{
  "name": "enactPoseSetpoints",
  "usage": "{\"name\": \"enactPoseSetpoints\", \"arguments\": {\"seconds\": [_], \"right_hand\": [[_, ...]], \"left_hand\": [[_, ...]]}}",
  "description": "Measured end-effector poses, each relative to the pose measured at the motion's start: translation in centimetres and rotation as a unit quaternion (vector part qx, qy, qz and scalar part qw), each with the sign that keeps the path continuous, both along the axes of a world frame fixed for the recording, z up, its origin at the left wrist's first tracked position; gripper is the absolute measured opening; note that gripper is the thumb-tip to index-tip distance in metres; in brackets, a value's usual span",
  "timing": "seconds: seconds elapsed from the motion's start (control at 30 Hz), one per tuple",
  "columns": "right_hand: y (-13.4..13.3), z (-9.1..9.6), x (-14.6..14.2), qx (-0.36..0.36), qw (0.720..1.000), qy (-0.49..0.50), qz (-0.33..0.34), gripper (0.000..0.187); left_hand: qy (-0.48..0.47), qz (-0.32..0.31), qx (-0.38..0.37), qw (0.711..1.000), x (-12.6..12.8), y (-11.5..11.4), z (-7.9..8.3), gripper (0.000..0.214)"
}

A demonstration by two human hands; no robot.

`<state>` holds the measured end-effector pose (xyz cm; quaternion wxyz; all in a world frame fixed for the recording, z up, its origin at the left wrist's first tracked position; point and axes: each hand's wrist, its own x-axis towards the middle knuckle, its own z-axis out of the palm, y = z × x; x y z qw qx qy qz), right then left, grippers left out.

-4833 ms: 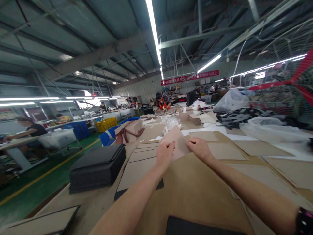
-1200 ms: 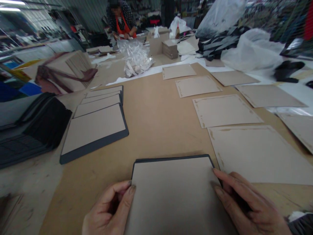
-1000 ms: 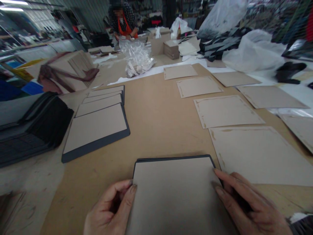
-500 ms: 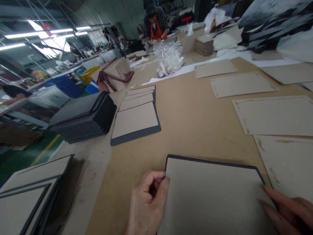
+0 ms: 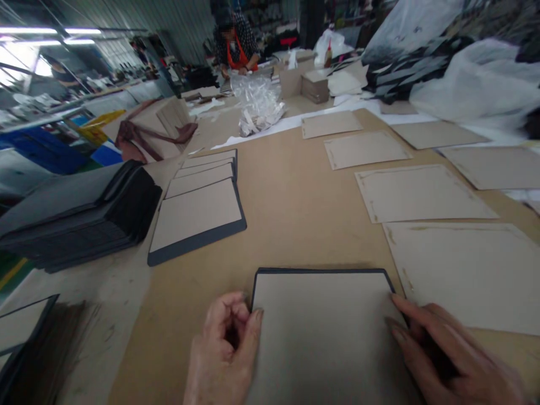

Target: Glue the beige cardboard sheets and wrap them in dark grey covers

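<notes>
A beige cardboard panel (image 5: 320, 332) with a dark backing showing along its edges lies flat at the bottom centre, its near end cut off by the frame. My left hand (image 5: 225, 343) is closed on its left edge, thumb on top and fingers curled beside it. On the right edge, my right hand (image 5: 447, 349) grips with thumb on the face and index finger along the dark border. Beyond my left hand lies an overlapping row of similar dark-backed panels (image 5: 198, 214). Bare cardboard sheets (image 5: 459, 270) with brownish glue-like marks along their edges spread out to the right.
A thick stack of dark sheets (image 5: 76, 214) stands at left, with more dark-edged panels (image 5: 25, 326) below it. Farther back are a tied cardboard bundle (image 5: 156, 129), a clear plastic bag (image 5: 257, 104) and a person in a red apron (image 5: 236, 50). White plastic (image 5: 476, 84) covers dark scraps.
The view has swung to the right, so the table things sit farther left. Both hands keep their hold on the panel's two sides, and more of my right hand shows.
</notes>
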<state>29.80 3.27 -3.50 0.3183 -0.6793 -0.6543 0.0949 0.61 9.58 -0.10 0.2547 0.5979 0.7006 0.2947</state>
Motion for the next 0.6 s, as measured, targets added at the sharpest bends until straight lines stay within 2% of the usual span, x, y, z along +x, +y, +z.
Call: {"name": "enactPoseSetpoints", "arguments": {"seconds": [0.1,0.2,0.27,0.33,0.4,0.43,0.5,0.6], "right_hand": [[0.2,0.3,-0.2,-0.003,0.999,-0.047,0.010,0.031],[0.2,0.5,-0.7,-0.010,0.998,-0.067,-0.003,0.031],[0.3,0.8,-1.0,-0.014,0.997,-0.080,0.015,0.034],[0.5,1.2,-1.3,-0.027,0.991,-0.120,0.058,0.046],[0.7,1.7,-1.6,-0.051,0.978,-0.179,0.097,0.060],[0.9,1.9,-1.7,-0.066,0.970,-0.206,0.109,0.063],[1.1,2.4,-1.9,-0.097,0.958,-0.242,0.121,0.063],[1.3,2.8,-2.1,-0.124,0.949,-0.263,0.121,0.058]], "left_hand": [[0.068,-0.008,0.056,0.996,0.0,0.1,-0.3,0.029],[0.168,-0.059,0.145,0.973,-0.1,0.1,-0.3,0.022],[0.232,-0.136,0.212,0.940,-0.2,0.3,-0.1,0.015],[0.293,-0.239,0.248,0.892,-0.1,0.5,0.4,0.033],[0.353,-0.313,0.232,0.851,0.6,0.4,1.3,0.045],[0.380,-0.323,0.207,0.842,1.3,0.2,1.9,0.045],[0.420,-0.315,0.146,0.839,3.0,-0.5,3.0,0.045],[0.457,-0.293,0.082,0.836,5.9,-2.2,3.9,0.085]]}}
